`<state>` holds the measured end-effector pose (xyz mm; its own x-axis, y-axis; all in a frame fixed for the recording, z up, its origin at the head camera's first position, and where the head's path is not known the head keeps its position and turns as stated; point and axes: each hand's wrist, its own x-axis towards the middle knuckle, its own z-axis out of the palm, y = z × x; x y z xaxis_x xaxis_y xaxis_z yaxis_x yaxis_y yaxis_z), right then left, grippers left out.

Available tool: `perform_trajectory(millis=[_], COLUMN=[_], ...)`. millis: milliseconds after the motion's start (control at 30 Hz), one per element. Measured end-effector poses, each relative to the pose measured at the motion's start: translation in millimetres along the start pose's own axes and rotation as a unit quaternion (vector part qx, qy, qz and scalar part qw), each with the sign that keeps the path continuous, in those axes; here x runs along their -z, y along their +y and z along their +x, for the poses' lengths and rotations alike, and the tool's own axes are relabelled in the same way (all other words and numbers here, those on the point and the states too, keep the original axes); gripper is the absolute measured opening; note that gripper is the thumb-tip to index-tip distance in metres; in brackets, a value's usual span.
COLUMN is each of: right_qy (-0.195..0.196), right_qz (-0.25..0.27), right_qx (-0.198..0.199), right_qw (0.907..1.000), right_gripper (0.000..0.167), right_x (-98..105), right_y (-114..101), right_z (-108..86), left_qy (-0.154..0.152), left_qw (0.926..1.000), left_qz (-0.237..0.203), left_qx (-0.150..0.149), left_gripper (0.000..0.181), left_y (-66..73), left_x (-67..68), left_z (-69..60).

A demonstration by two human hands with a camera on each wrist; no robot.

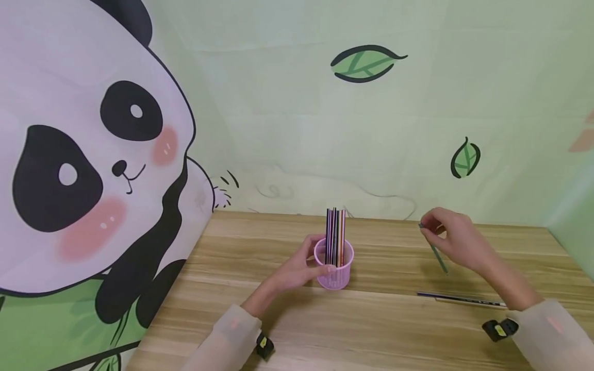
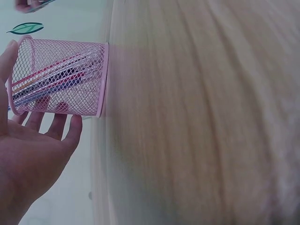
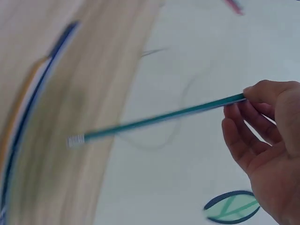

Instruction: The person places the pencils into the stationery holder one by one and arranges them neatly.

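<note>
A pink mesh pencil cup [image 1: 335,281] stands on the wooden table with several pencils [image 1: 335,232] upright in it. My left hand [image 1: 299,265] grips the cup from its left side; in the left wrist view its fingers [image 2: 72,133] curl round the mesh wall. Over the right part of the table, my right hand [image 1: 457,239] pinches a green pencil [image 3: 164,117] by one end between thumb and fingertips. The pencil slants down, its silver-white end cap [image 3: 75,140] pointing away from the hand.
Below the right hand, a dark blue pencil [image 1: 459,298] and an orange-brown one [image 3: 18,112] lie side by side on the table [image 1: 371,330]. A pale green backdrop [image 1: 278,103] with a printed panda and leaves rises behind the table and along its sides.
</note>
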<state>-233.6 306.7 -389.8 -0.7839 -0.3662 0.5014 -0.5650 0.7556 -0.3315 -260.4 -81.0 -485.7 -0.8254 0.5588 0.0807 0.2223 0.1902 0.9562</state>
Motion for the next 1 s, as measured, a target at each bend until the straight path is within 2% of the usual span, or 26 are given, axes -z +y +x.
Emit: perform_trajectory(millis=[100, 200, 300, 467, 533, 633, 767, 1000], right_qy=[0.031, 0.049, 0.064, 0.091, 0.1, 0.107, 0.092, 0.04], right_qz=[0.049, 0.121, 0.202, 0.318, 0.343, 0.365, 0.375, 0.356], right_qx=[-0.017, -0.042, -0.058, -0.064, -0.061, -0.056, -0.058, -0.092], right_qw=[0.9982, 0.9906, 0.9755, 0.9417, 0.9319, 0.923, 0.9205, 0.9292], right_gripper=[0.016, 0.016, 0.015, 0.015, 0.017, 0.017, 0.015, 0.014], right_x=[3, 6, 6, 2, -1, -8, -20, -49], right_y=[-15, -30, -44, -62, -69, -77, -85, -89], right_z=[10.9, 21.8, 33.1, 50.6, 56.5, 63.7, 68.6, 66.2], left_qy=[0.001, 0.002, 0.002, 0.001, 0.001, 0.002, 0.003, 0.001], left_qw=[1.0, 1.0, 1.0, 1.0, 1.0, 1.0, 1.0, 1.0], left_qz=[0.001, 0.005, 0.006, 0.004, 0.001, 0.0, 0.001, -0.002], left_qx=[-0.002, 0.0, 0.0, -0.004, -0.006, -0.007, -0.007, -0.009], left_gripper=[0.077, 0.077, 0.078, 0.078, 0.077, 0.078, 0.078, 0.078], left_y=[-0.6, -1.2, -2.0, -2.5, -2.6, -3.0, -2.4, -2.5], left_x=[-0.3, 0.1, 0.6, 0.8, 0.9, 0.9, 0.6, 0.2], left_z=[0.4, 1.3, 1.6, 2.4, 2.7, 2.7, 2.1, 1.5])
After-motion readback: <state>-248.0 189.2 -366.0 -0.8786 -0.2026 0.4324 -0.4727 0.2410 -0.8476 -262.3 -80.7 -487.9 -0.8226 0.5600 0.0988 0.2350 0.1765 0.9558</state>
